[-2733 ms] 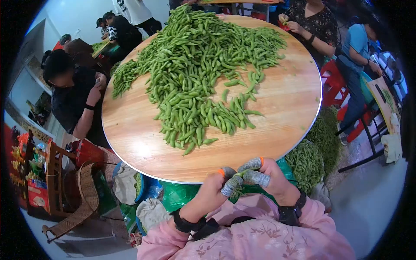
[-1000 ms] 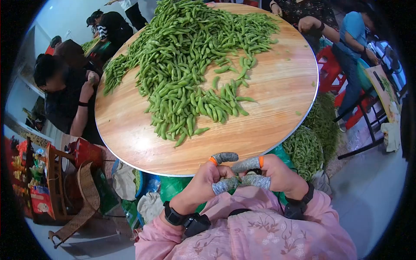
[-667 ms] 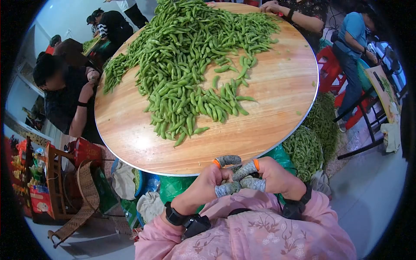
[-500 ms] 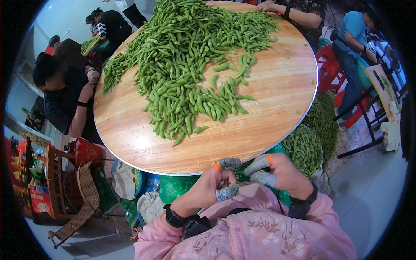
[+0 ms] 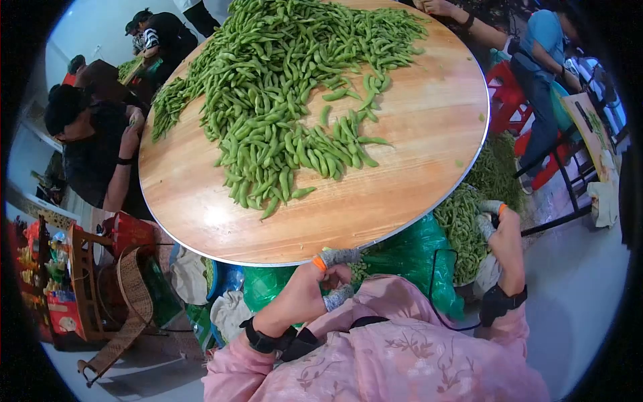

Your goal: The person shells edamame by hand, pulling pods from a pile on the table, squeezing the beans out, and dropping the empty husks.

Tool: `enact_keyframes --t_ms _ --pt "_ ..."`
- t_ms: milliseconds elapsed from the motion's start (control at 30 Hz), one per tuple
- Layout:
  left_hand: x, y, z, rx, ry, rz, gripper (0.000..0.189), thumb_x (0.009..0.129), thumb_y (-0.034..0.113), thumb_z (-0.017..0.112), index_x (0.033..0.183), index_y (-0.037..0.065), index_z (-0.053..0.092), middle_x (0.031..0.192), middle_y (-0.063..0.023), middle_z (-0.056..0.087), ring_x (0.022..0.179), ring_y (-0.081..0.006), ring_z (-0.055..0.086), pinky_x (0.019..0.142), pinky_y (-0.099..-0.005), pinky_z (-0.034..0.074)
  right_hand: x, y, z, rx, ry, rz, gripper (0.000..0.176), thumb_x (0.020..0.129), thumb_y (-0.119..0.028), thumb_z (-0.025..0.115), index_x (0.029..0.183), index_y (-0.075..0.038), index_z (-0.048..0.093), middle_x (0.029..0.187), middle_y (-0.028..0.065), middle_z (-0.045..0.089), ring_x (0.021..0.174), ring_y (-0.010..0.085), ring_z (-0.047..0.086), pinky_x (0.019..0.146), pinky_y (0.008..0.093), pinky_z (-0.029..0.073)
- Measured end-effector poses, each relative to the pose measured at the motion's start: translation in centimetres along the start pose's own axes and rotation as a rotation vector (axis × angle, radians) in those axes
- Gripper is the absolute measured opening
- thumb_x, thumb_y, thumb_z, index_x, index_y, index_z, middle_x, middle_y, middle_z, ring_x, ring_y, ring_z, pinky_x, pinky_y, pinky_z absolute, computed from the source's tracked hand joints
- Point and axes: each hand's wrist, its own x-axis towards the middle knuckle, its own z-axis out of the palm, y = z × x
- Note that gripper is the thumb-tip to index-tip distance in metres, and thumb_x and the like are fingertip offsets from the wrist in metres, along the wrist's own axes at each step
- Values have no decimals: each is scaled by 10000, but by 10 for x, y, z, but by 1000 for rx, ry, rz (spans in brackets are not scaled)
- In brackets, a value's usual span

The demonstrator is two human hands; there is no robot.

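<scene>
My right hand (image 5: 504, 231) is at the heap of green soybean pods (image 5: 462, 234) to the right of the tabletop. Its grey-wrapped thumb and finger are spread apart at the heap's edge, and I see nothing between them. My left hand (image 5: 318, 285) is just in front of the table's near rim, above my lap. Its grey-wrapped digits stand apart while the other fingers curl inward; whatever they hold is hidden. Beyond it, the round wooden table (image 5: 355, 221) carries a large pile of soybean pods (image 5: 281, 100).
A green plastic bag (image 5: 415, 261) hangs below the table's near edge. Pale cloths (image 5: 191, 275) and bags lie at the left. A person (image 5: 100, 147) sits at the left rim, and another person's hand (image 5: 439, 8) rests at the far rim. A red stool (image 5: 509, 100) stands right.
My right hand has left my left hand and moved right to the pod heap beside the table. My left hand has shifted slightly left. The camera view has moved a little.
</scene>
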Motion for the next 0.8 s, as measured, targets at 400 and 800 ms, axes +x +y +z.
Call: enact_keyframes --t_ms 400,800 --pt "49 6 -61 1009 541 208 202 711 84 594 894 7 560 800 -165 539 707 -353 540 639 -391 440 -1 -31 38 419 -202 -136 177 710 0 604 886 19 591 809 44 584 740 112 542 664 236 425" --pt "29 13 -28 73 335 13 128 852 135 491 863 20 546 715 30 520 597 -34 426 524 -176 343 -15 -77 95 772 -579 -239 149 801 -11 549 944 20 578 868 20 599 757 73 537 695 217 442"
